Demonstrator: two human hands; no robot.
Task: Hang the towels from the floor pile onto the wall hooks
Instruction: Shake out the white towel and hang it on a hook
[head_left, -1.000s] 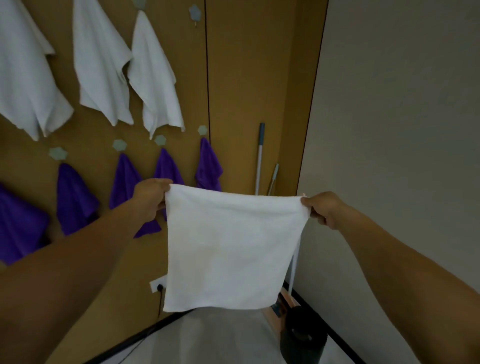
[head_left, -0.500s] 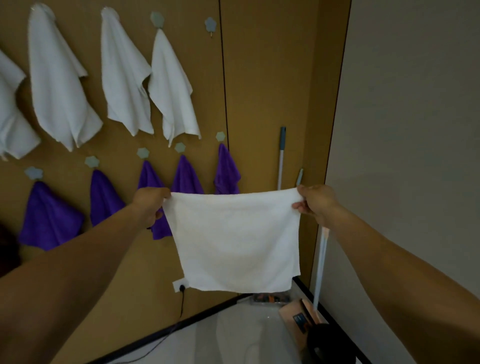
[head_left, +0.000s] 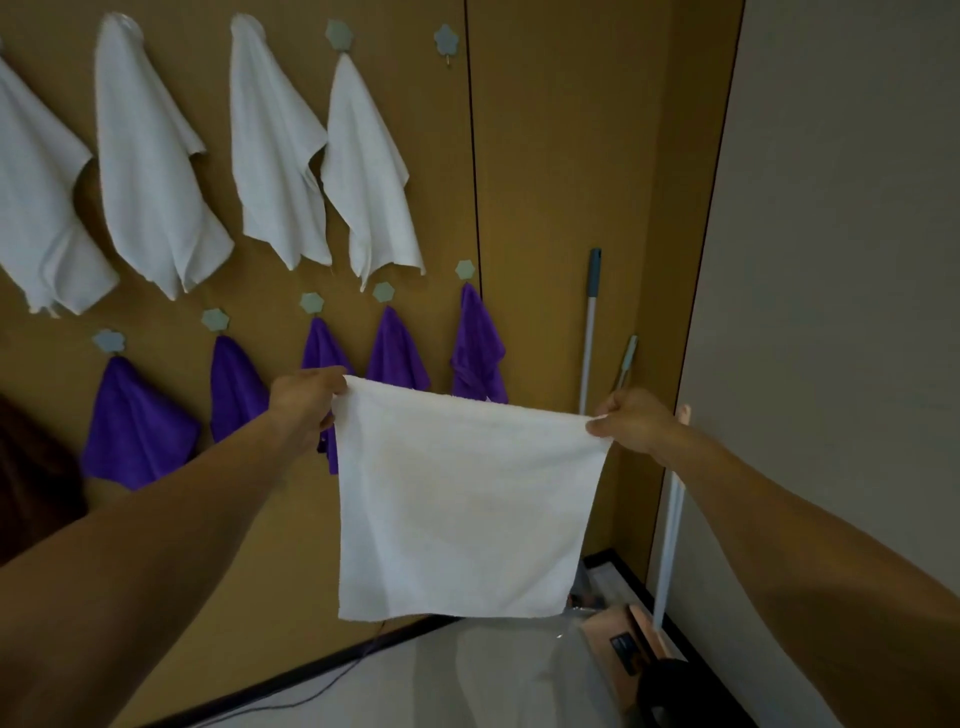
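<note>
Nine towels already hang on the wooden wall (head_left: 571, 156): four hung white towels (head_left: 150, 171) in a row level with and to the left of the bare hook (head_left: 447, 40), and five purple towels (head_left: 136, 426) in a row below it, each on its own hook. One further white towel (head_left: 462, 509) is in hand, spread flat well below the bare hook and not yet touching the wall. The left hand (head_left: 306, 400) has its grip clenched on the upper left corner of this towel, and the right hand (head_left: 628, 421) pinches the upper right corner, so that the top edge runs nearly taut between them and the cloth drops as a square. By this evidence the task is near its end for the hooks in view, since only the bare hook is seen unoccupied; the floor pile lies outside the view, so what is left in it cannot be told. A mop handle (head_left: 589, 332) leans on the wall to the lower right of the bare hook. Compared with one second ago, both grips hold the same corners and the towel is spread as before, while the view has swung left, bringing a fourth hung white towel into sight.
</note>
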